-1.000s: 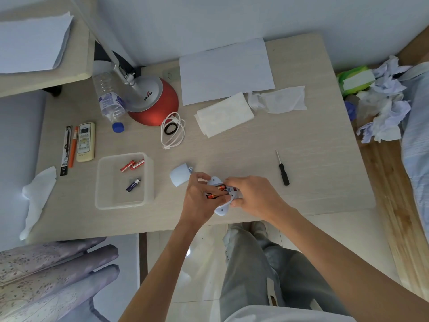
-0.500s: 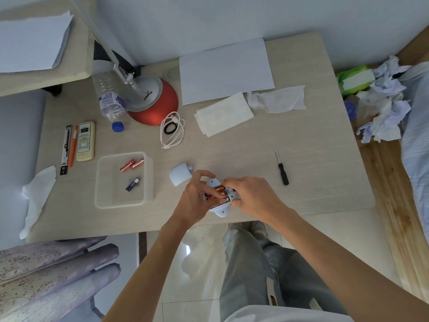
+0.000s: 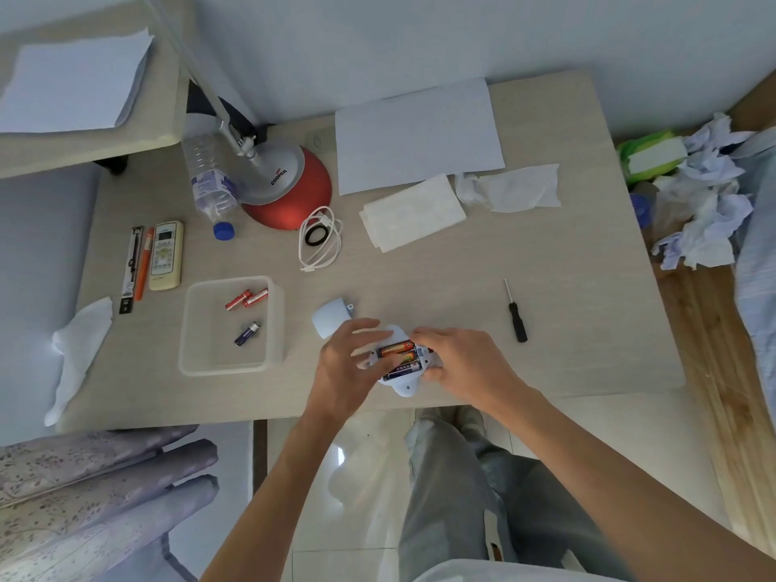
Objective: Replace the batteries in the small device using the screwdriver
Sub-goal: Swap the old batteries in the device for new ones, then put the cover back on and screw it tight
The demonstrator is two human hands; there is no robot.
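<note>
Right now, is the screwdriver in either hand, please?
No, the screwdriver lies on the table, to the right of the right hand.

Head-worn view, steeply down on desk [image 3: 546, 312]

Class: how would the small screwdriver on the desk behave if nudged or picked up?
The screwdriver looks rigid: thin metal shaft, black handle. Its round handle lies free on the flat desk, so a sideways nudge would probably roll it. Small and slim, it is likely light.
</note>
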